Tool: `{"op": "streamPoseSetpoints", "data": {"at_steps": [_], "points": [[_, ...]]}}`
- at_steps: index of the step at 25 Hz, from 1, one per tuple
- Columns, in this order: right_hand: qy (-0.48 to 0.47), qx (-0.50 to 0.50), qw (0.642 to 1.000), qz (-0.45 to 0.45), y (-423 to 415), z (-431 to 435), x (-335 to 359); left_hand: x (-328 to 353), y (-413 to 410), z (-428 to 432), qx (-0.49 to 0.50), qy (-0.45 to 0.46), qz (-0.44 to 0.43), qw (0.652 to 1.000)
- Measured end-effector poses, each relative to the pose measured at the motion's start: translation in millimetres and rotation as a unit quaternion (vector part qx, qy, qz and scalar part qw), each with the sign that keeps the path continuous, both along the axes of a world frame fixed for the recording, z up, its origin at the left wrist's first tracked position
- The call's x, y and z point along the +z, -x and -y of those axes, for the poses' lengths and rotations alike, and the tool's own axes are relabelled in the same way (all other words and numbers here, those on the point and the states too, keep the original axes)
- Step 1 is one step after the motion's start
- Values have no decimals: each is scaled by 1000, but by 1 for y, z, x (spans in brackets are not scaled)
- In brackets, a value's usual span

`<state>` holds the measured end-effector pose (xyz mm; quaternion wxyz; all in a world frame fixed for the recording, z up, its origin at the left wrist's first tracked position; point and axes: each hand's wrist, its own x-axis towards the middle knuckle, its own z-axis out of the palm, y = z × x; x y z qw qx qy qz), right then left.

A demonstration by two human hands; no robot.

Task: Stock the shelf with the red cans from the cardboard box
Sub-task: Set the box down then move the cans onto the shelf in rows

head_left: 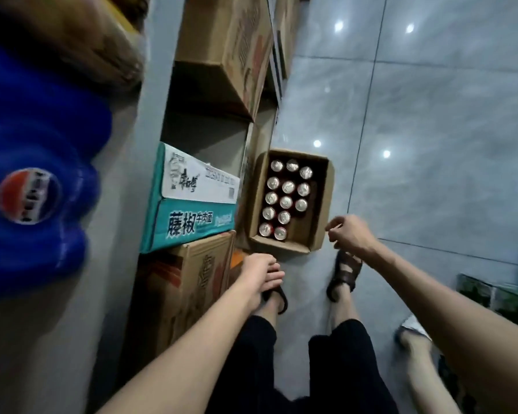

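An open cardboard box (322, 210) stands on the tiled floor, holding several red cans (286, 201) seen from above by their silver tops; its right part is bare. My left hand (259, 271) hangs below the box's near left corner, fingers loosely curled, holding nothing. Just off the box's near right corner, my right hand (349, 233) is also empty with curled, parted fingers. The shelf (150, 94) rises at the left.
Brown cartons (228, 46) and a teal noodle carton (189, 210) fill the shelf's lower levels. A blue pack of bottles (36, 174) looms close at the left. My sandalled feet (343, 276) stand near the box. Another person's foot (413, 336) and green packs (497, 297) are at the right.
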<state>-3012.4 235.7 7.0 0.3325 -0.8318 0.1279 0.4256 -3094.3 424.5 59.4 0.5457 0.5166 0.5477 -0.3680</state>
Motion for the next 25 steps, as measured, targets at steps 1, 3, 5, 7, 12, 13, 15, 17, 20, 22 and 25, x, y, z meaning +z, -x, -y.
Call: {"op": "streamPoseSetpoints", "data": {"at_steps": [1,3,5,7,12,13,15,17,20,22,25], "points": [[9,0,1000,7,-3,3,-23,-27,-3,4,20,6,-9,1000],[19,19,1000,8,-4,-3,-87,-99,-5,9,43,4,-28,999],[39,104,994,21,-3,-15,-160,-176,-12,7,71,-16,-40,997],[44,232,971,50,1,-29,-237,-253,-11,3,103,-42,-72,991],[44,417,894,155,-4,-60,-392,-395,1,1,155,-96,-102,978],[40,448,873,189,-7,-69,-417,-418,3,2,179,-107,-99,973],[39,520,816,249,-10,-86,-458,-455,6,1,197,-136,-99,966],[50,563,773,288,-9,-97,-485,-477,8,-2,173,-164,-111,965],[62,565,758,319,1,-100,-498,-485,11,-5,201,-166,-103,960],[46,549,761,344,6,-95,-492,-478,13,-10,213,-133,-96,963],[0,427,844,324,1,-78,-460,-459,12,-18,189,-120,-104,969]]}}
